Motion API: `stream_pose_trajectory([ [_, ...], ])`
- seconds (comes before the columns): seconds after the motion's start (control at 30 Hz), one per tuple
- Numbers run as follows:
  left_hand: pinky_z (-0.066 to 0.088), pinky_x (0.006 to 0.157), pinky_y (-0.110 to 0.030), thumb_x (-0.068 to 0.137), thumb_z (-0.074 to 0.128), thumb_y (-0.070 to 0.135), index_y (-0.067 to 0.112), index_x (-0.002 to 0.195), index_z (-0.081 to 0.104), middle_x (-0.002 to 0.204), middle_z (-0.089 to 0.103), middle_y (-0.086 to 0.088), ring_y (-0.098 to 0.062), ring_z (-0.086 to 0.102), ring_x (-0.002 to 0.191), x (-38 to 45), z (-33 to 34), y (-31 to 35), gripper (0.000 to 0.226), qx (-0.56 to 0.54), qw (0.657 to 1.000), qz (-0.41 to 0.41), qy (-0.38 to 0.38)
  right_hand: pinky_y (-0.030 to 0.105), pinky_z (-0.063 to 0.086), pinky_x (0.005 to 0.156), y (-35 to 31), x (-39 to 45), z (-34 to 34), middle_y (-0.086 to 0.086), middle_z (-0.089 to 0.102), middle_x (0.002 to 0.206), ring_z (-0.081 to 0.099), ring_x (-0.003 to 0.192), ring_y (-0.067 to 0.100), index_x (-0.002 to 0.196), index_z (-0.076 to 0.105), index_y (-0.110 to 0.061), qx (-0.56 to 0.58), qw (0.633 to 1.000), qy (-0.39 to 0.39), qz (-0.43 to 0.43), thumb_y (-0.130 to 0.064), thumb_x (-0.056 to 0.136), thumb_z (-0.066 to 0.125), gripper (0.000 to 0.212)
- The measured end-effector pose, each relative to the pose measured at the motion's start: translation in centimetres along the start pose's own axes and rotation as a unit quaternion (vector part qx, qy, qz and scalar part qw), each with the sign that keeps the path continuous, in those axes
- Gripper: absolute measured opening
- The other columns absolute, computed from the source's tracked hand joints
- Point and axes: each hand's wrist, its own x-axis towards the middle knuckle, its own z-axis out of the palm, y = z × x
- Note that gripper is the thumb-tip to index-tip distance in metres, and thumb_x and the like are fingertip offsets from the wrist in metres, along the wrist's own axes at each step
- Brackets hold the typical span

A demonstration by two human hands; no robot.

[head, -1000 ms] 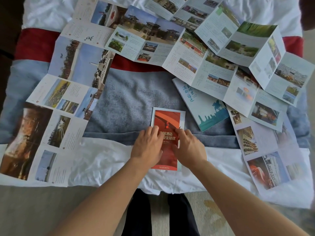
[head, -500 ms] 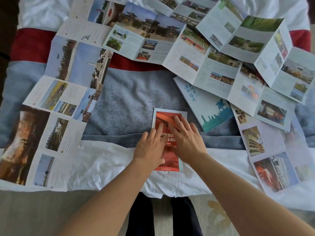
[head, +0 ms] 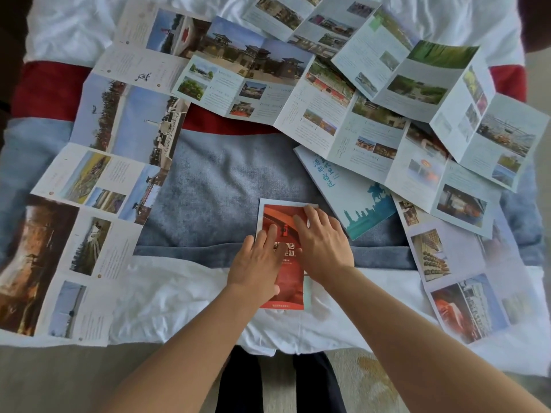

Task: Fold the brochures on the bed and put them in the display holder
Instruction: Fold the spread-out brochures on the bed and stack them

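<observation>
1. At the far left of the bed (head: 74,31), a long brochure (head: 89,210) lies fully unfolded, its photo panels running from the near edge up toward the red band (head: 50,87) of the bedding. It is untouched, so by my reading it is yet to be folded.
2. In the middle, on the blue-grey blanket (head: 214,186) and the white sheet, sits the red brochure (head: 281,296), folded down to one narrow panel. This is the only piece that looks nearly done.
3. The left hand (head: 256,263) lies flat on it, fingers spread and open, pressing its left side; it grips nothing.
4. The right hand (head: 323,242) is likewise open and flat, palm down, with fingertips near the top right corner. Both hands seem to be smoothing the creases.
5. Just right of the hands lies a teal-and-white brochure (head: 357,204), folded shut, partly under other sheets.
6. Across the top and right, several opened brochures (head: 417,114) overlap in a loose heap, all waiting to be folded.
7. No display holder is in view, so nothing can be judged placed; most of the task remains.
</observation>
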Motion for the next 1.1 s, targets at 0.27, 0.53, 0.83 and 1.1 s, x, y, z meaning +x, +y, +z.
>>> stream_pose_trajectory([
  [0.27, 0.038, 0.097, -0.036, 0.09, 0.057, 0.044, 0.019, 0.121, 0.056, 0.127, 0.054, -0.001, -0.022, 0.047, 0.115, 2.4, -3.8, 2.0, 0.04, -0.167, 0.982, -0.03, 0.078, 0.042, 0.036, 0.108, 3.4, -1.2, -1.9, 0.01, 0.038, 0.149, 0.035, 0.14, 0.03, 0.138, 0.047, -0.015, 0.033, 0.997, 0.033, 0.057, -0.032, 0.088, 0.067, 0.057],
  [0.53, 0.045, 0.092, -0.032, 0.091, 0.063, 0.033, 0.018, 0.136, 0.048, 0.13, 0.061, -0.003, -0.025, 0.057, 0.119, 8.2, -8.0, 7.2, 0.05, -0.491, 0.851, -0.188, 0.016, 0.04, 0.033, 0.113, 8.7, -2.6, -1.9, 0.009, 0.037, 0.156, 0.032, 0.144, 0.027, 0.15, 0.031, -0.015, 0.092, 0.989, 0.03, 0.11, -0.036, 0.094, 0.06, 0.067],
  [0.83, 0.048, 0.088, -0.035, 0.088, 0.063, 0.021, 0.014, 0.125, 0.05, 0.109, 0.069, -0.004, -0.027, 0.063, 0.105, 11.5, -8.8, 9.1, 0.04, -0.641, 0.667, -0.379, 0.027, 0.034, 0.036, 0.111, 12.2, -2.6, -1.6, 0.002, 0.044, 0.152, 0.04, 0.14, 0.021, 0.155, 0.024, -0.018, 0.171, 0.984, 0.001, 0.058, -0.021, 0.094, 0.052, 0.067],
  [1.1, 0.049, 0.068, -0.03, 0.093, 0.056, 0.022, 0.017, 0.1, 0.061, 0.096, 0.067, -0.003, -0.021, 0.063, 0.083, 11.4, -8.7, 6.2, 0.009, -0.624, 0.662, -0.411, 0.052, 0.037, 0.043, 0.102, 11.6, -1.8, -2.3, 0.001, 0.055, 0.139, 0.051, 0.126, 0.023, 0.151, 0.032, -0.019, 0.168, 0.985, 0.023, 0.011, -0.024, 0.096, 0.049, 0.057],
])
